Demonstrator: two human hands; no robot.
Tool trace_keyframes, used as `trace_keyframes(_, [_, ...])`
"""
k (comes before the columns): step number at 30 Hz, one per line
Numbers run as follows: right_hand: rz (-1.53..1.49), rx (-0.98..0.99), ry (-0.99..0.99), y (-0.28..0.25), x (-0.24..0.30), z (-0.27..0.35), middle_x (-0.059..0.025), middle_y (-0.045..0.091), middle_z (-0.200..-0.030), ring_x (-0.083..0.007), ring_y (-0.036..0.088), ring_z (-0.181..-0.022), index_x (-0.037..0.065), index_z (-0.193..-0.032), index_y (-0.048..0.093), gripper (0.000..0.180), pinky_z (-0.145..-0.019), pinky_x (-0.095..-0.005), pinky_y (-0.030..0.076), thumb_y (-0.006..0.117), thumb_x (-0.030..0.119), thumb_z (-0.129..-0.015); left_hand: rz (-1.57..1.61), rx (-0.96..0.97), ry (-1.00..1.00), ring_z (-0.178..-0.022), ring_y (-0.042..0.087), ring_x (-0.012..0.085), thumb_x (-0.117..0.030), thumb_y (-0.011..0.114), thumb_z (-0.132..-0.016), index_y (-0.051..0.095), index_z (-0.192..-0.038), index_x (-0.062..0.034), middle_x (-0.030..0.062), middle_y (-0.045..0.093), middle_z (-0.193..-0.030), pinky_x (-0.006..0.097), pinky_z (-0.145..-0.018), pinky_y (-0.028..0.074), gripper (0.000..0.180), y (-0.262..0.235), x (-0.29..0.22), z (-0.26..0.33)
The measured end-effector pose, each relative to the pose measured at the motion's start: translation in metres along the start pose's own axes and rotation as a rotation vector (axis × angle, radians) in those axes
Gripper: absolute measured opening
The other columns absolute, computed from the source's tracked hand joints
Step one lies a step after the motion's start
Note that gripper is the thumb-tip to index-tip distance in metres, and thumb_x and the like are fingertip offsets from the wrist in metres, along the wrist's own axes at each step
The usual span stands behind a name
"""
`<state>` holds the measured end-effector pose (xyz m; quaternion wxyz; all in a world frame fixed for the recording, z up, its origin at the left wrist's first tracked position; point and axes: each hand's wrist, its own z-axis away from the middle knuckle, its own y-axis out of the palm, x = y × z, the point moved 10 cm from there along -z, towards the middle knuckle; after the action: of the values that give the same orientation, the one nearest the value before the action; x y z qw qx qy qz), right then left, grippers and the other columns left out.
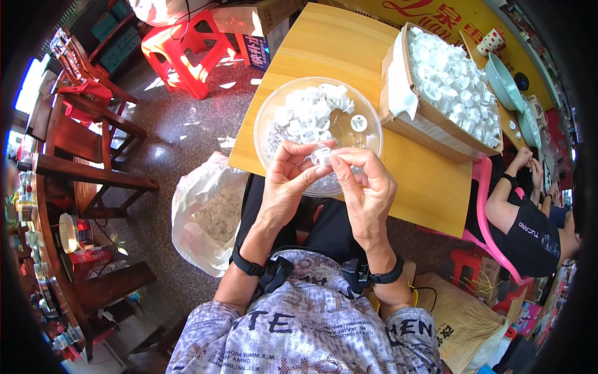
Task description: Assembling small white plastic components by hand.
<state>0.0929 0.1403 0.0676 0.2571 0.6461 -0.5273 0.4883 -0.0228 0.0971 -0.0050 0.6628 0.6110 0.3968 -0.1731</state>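
Observation:
A small white plastic part point(322, 156) is pinched between my two hands, just above the near side of a round clear tray. My left hand point(288, 177) grips it from the left with thumb and fingers. From the right, my right hand point(366, 187) closes thumb and forefinger on it. Behind my hands, the round tray point(261, 124) holds a heap of white plastic parts point(314, 109) and small clear pieces. One round white part point(359, 123) lies apart at the tray's right side. My fingers hide the tray's near part.
At the back right of the yellow table point(430, 193) stands a cardboard box point(430, 128) heaped with white parts. A white sack point(212, 212) of pale pieces sits on the floor at left. Another person point(523, 230) sits at right by a pink chair point(489, 230).

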Motion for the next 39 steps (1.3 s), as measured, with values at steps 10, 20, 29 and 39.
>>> trace_keyframes(10, [0.014,0.005,-0.032,0.004,0.004,-0.002,-0.0076,0.065,-0.091,-0.0131,0.063,-0.076,0.002,-0.088,0.061,0.007,-0.057,-0.0244,0.052,0.065,0.006,-0.084,0.050,-0.006,-0.029,-0.110,0.057,0.0238,0.000,0.064,-0.083,0.046,-0.107,-0.0058,0.0233,0.050,-0.126,0.035,-0.093,0.049,0.031,-0.001,0.003,0.001])
trace_keyframes(20, [-0.044,0.003,-0.010,0.002,-0.001,-0.001,-0.0080,0.066,-0.092,-0.0120,0.063,-0.076,0.002,-0.089,0.061,0.006,-0.057,-0.0237,0.052,0.064,0.006,-0.085,0.045,-0.013,-0.027,-0.109,0.057,0.0242,-0.001,0.064,-0.083,0.047,-0.107,-0.0056,0.0233,0.050,-0.126,0.037,-0.093,0.049,0.030,-0.002,0.004,0.001])
trace_keyframes(29, [-0.028,0.003,-0.004,0.002,-0.002,0.000,-0.0079,0.066,-0.091,-0.0126,0.063,-0.077,0.002,-0.089,0.062,0.006,-0.057,-0.0237,0.052,0.065,0.006,-0.084,0.057,-0.004,-0.028,-0.107,0.058,0.0223,0.000,0.064,-0.083,0.047,-0.107,-0.0066,0.0234,0.050,-0.127,0.034,-0.092,0.049,0.031,0.000,0.003,0.000])
trace_keyframes(39, [-0.024,-0.008,-0.016,0.002,-0.004,0.000,-0.0085,0.066,-0.091,-0.0136,0.063,-0.076,0.003,-0.089,0.062,0.007,-0.057,-0.0245,0.053,0.065,0.006,-0.084,0.066,0.009,-0.042,-0.112,0.055,0.0225,0.002,0.062,-0.084,0.046,-0.107,-0.0057,0.0224,0.050,-0.126,0.034,-0.096,0.046,0.029,0.001,0.003,0.001])
